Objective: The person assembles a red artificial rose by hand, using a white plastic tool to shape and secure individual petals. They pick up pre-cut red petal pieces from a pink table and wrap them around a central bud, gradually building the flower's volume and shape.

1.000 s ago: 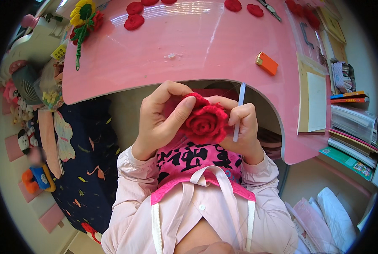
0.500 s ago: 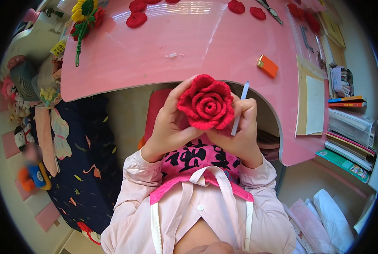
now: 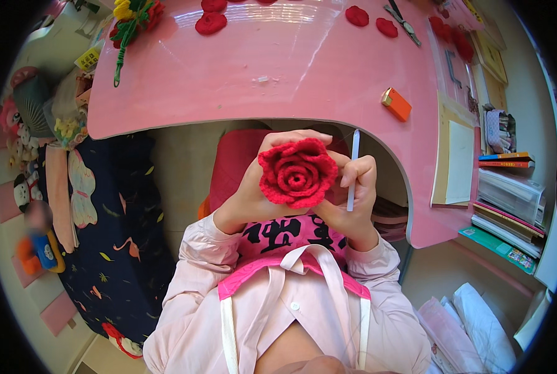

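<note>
Red rose (image 3: 297, 173): turned since a second ago, its bloom now facing up at us between our hands.
Surface (image 3: 228, 87): glossy pink, curving just beyond our hands; dark patterned cloth (image 3: 144, 224) lies left of them.
Left hand (image 3: 246, 194): curled round the rose, which hides some fingers.
Right hand (image 3: 360, 210): fingers bent, pinching a pale stick (image 3: 354, 168) beside the rose.
Orange lighter (image 3: 397, 106): beyond our right hand, rightward.
Red rounds (image 3: 211, 23): farther beyond both hands.
</note>
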Motion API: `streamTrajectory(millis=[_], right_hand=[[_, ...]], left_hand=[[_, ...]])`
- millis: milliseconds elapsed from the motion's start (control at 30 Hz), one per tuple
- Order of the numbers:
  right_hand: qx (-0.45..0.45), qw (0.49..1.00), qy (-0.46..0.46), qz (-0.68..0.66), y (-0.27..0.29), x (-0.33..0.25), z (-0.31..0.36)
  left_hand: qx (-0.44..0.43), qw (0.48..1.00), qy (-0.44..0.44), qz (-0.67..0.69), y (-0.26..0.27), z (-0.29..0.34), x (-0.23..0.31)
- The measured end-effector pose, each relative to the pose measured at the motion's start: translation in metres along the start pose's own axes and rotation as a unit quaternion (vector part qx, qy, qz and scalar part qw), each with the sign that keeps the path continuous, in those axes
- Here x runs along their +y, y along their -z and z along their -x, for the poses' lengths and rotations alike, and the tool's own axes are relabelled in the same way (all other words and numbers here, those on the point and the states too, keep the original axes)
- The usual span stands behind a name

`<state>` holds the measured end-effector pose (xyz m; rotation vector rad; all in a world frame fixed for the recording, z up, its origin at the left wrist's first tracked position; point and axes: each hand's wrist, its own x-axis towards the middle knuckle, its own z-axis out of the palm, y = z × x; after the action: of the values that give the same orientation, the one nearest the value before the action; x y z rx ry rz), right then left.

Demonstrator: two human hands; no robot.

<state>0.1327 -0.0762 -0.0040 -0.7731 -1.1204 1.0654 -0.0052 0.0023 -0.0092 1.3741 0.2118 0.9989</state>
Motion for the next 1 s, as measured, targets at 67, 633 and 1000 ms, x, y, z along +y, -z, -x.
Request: streamTrajectory(millis=[67,633,1000], right_hand=[[0.016,1.0,0.003,0.021,0.002,0.003,0.004],[0.055,0.984,0.045,0.165,0.003,-0.009,-0.012],[0.028,0.998,-0.015,0.045,-0.012,0.012,-0.016]], left_hand=[[-0.016,1.0,0.0,-0.024,0.002,0.0,0.001],[0.159,0.96,0.198,0.121,0.025,0.006,0.018],[0.087,0.924,-0.026,-0.37,-0.002,0.002,0.008]])
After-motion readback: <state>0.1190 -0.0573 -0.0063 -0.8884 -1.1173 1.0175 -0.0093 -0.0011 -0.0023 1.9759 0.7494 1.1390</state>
